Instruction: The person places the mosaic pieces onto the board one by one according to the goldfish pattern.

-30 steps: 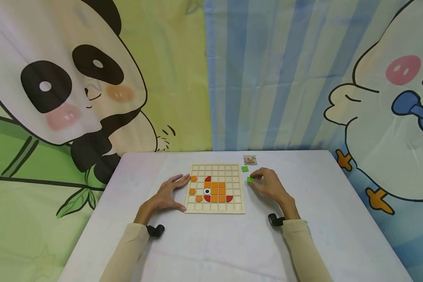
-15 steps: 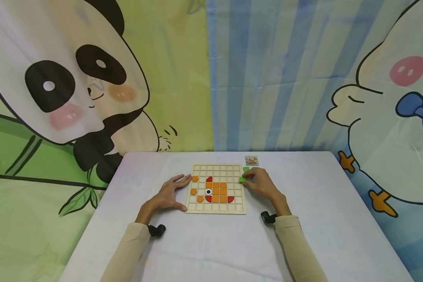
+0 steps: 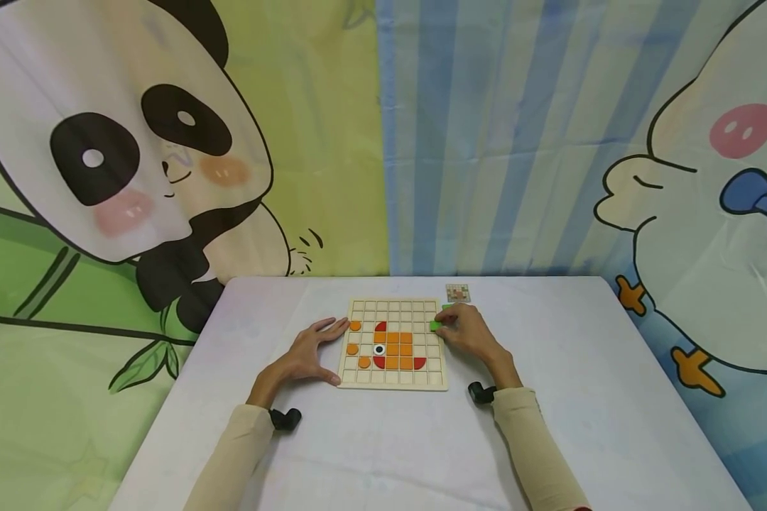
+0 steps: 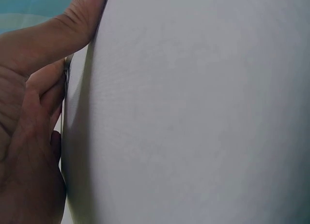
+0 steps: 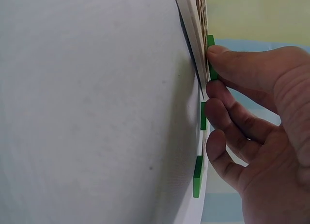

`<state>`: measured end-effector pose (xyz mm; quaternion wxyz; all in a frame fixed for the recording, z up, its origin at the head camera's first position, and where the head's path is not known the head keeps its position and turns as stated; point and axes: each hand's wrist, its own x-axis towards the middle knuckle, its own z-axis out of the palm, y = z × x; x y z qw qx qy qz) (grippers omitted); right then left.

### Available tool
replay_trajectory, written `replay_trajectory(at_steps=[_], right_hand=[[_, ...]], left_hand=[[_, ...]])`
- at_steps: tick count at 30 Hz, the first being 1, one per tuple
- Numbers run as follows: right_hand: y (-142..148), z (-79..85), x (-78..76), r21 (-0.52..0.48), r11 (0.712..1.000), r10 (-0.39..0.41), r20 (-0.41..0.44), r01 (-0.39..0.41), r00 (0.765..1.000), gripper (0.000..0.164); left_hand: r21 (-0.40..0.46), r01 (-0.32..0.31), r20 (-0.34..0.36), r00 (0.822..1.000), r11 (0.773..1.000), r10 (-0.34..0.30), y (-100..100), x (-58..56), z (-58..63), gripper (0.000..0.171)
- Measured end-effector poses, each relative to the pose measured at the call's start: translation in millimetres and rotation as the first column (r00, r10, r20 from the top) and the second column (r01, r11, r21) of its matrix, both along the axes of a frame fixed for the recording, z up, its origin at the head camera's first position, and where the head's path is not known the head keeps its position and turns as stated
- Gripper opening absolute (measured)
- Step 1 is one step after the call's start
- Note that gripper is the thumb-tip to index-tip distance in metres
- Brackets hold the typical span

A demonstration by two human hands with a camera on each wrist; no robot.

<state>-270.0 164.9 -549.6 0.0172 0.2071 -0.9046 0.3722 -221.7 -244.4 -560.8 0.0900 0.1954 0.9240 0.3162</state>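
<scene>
A wooden grid board (image 3: pixel 393 387) lies flat on the table, bearing orange square tiles (image 3: pixel 406 351), red quarter-round tiles (image 3: pixel 420 363), orange discs (image 3: pixel 353 349) and an eye tile (image 3: pixel 379 350). My left hand (image 3: pixel 307 353) spreads along the board's left side, fingertips and thumb at its edge. Between thumb and index finger, my right hand (image 3: pixel 466 332) pinches a green square tile (image 5: pixel 211 59) over the board's right edge. Two more green tiles lie under that hand in the right wrist view: one near the fingertips (image 5: pixel 216 88), the other lower down (image 5: pixel 197 178).
A small patterned card (image 3: pixel 458 293) lies behind the right hand, near the table's far edge. The white-covered table (image 3: pixel 383 454) meets a cartoon-printed curtain (image 3: pixel 332 142) at the back. A black wrist camera (image 3: pixel 481 392) sits on the right forearm.
My right hand has carried the green tile leftward, from the tabletop beside the board to its right edge. The left hand stays at the board's left side.
</scene>
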Motion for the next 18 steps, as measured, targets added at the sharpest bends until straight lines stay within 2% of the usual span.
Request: replay_trajectory(at_steps=[18], right_hand=[[-0.3,6.2,-0.1,0.041,0.999,-0.001,0.004,0.001,1.0,0.023]], left_hand=[[-0.002,0.0,-0.007,1.0,1.0,0.0,0.7,0.2,-1.8,0.131]])
